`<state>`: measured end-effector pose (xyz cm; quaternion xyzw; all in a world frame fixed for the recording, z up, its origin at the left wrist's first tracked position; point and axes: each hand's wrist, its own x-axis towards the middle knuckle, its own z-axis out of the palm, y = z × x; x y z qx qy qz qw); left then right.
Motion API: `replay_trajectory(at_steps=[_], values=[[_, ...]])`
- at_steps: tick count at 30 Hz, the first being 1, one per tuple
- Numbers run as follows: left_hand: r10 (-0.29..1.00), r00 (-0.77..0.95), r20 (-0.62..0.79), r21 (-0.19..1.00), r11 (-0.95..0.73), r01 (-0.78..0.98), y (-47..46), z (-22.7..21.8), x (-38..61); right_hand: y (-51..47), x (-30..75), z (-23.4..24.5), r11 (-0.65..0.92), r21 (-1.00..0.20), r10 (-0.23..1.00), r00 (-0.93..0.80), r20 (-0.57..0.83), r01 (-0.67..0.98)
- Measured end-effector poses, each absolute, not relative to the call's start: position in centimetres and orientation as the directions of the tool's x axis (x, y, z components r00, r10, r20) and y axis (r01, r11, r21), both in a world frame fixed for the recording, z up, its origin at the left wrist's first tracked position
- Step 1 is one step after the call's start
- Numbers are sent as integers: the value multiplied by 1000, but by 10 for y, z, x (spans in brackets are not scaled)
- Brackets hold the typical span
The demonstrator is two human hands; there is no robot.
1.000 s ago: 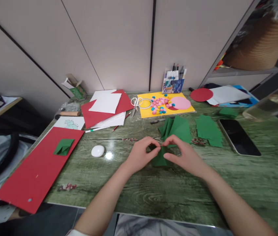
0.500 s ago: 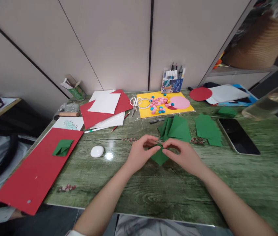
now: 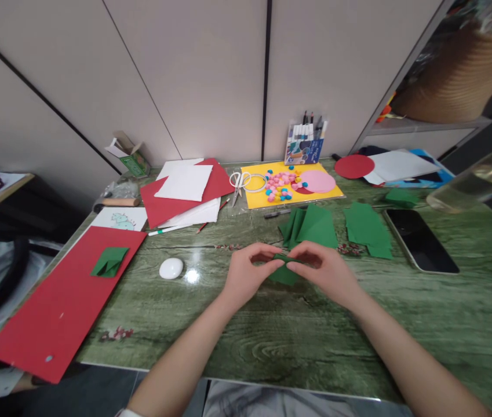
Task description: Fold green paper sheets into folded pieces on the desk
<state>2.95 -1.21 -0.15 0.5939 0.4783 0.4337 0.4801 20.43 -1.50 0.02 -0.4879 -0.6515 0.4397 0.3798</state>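
A small piece of green paper (image 3: 284,274) is pinched between both hands above the table, its lower part hanging below my thumbs. My left hand (image 3: 252,270) grips it from the left with thumb and fingertips. My right hand (image 3: 323,267) does the same from the right, the two sets of fingertips nearly meeting. Fingers partly hide the paper's upper edge. Just beyond the hands lie folded green paper pieces (image 3: 319,225), with a stack of green sheets (image 3: 365,227) to their right.
A white egg-shaped object (image 3: 171,268) lies left of my hands. Red card (image 3: 67,301) carries a folded green piece (image 3: 110,262). Scissors (image 3: 237,185) and yellow card (image 3: 252,201) with small coloured balls are behind. A phone (image 3: 422,240) and a container of liquid (image 3: 467,182) stand right.
The green paper between my fingers has tilted or folded, so its pointed lower part looks shorter and more shows above my thumbs. My hands have barely moved.
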Motion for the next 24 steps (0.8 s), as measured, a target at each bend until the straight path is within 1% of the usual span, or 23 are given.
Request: replay_trajectory(at_steps=[4,11,17,19,22,24], values=[[986,157,53,988,-76,138,-14,1,29,-16,204,3,170,-931,971,-214,103,323],[976,208,-65,998,67,1,-11,0,27,-18,204,4,172,-930,974,-195,112,325],[982,184,-36,988,63,-144,-8,-5,26,-16,204,1,132,-957,964,-260,63,258],[987,157,-22,990,44,-135,-8,-6,26,-16,204,-1,118,-950,966,-256,42,289],[992,125,-22,997,32,-77,-8,-5,26,-15,204,-2,109,-926,977,-212,31,362],[992,118,-35,997,42,-58,-8,-3,26,-15,205,-2,99,-922,981,-191,28,374]])
